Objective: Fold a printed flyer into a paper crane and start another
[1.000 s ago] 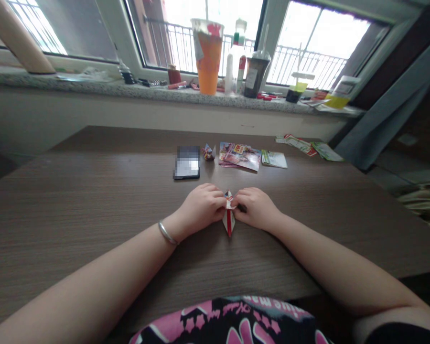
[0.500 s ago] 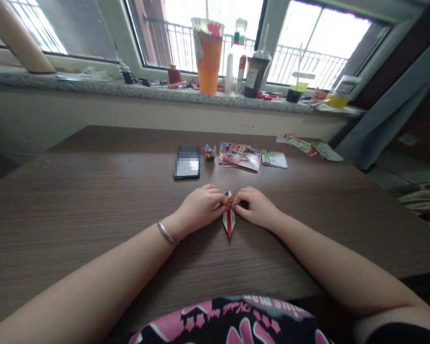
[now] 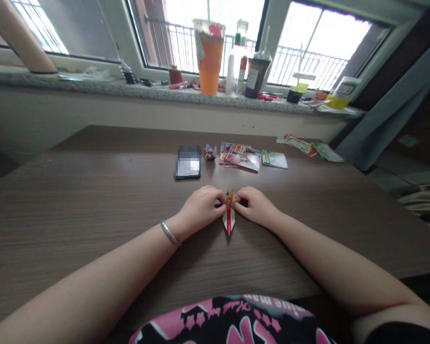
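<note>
A small folded paper piece [image 3: 229,220], white with a red stripe down its middle and an orange printed top, is held between my two hands over the brown table [image 3: 143,205]. Its pointed end faces me. My left hand [image 3: 204,203] pinches the left edge near the top, thumb against fingers. On the opposite edge, my right hand [image 3: 255,205] pinches it in the same way. The fingertips cover part of the folds at the sides. Beyond the hands stands a small folded paper figure [image 3: 209,153] with colourful print.
A phone or tablet with a blurred screen [image 3: 188,163] lies left of the paper figure. Right of it are printed leaflets [image 3: 241,156], a small stack of cards [image 3: 274,159] and more paper strips [image 3: 301,145]. Cups, including an orange drink [image 3: 209,62], stand on the windowsill [image 3: 165,93].
The top of the folded paper has shifted slightly, showing more of its orange print between my fingers. Both hands keep their pinch in nearly the same place.
</note>
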`<state>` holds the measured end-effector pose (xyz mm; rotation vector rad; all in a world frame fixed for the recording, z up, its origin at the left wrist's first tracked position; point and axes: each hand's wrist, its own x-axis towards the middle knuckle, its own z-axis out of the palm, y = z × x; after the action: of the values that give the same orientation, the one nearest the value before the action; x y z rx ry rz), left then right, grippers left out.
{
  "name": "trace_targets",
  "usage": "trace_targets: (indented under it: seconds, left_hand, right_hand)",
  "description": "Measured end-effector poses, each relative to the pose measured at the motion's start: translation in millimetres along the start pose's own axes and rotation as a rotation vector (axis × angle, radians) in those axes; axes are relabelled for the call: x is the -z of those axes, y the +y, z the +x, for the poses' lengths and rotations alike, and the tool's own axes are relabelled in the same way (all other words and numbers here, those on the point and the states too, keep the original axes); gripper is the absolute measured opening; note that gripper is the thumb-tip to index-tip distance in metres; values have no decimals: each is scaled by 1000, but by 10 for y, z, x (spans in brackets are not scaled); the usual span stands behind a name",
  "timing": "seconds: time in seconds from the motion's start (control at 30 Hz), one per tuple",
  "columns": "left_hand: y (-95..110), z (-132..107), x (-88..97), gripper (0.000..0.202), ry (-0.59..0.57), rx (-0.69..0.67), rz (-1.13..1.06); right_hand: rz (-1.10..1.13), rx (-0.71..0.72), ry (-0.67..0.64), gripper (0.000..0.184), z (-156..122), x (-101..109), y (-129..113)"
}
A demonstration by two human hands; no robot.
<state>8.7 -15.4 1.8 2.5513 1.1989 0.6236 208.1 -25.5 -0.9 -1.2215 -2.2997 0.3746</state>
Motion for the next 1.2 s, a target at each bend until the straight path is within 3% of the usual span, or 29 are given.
trace_targets:
  seconds: [0.27, 0.47, 0.97, 1.2]
  left_hand:
    - [32, -13, 26, 14, 23, 107, -48]
    - [82, -23, 56, 15, 34, 147, 88]
    - [106, -16, 70, 15, 43, 115, 155]
    - [87, -19, 69, 14, 27, 8, 135]
  right_hand:
    - [62, -82, -2, 17, -6, -3, 2]
    - [28, -92, -9, 11, -1, -27, 4]
    - [22, -116, 53, 17, 44, -51, 89]
    - [12, -126, 51, 20, 65, -51, 107]
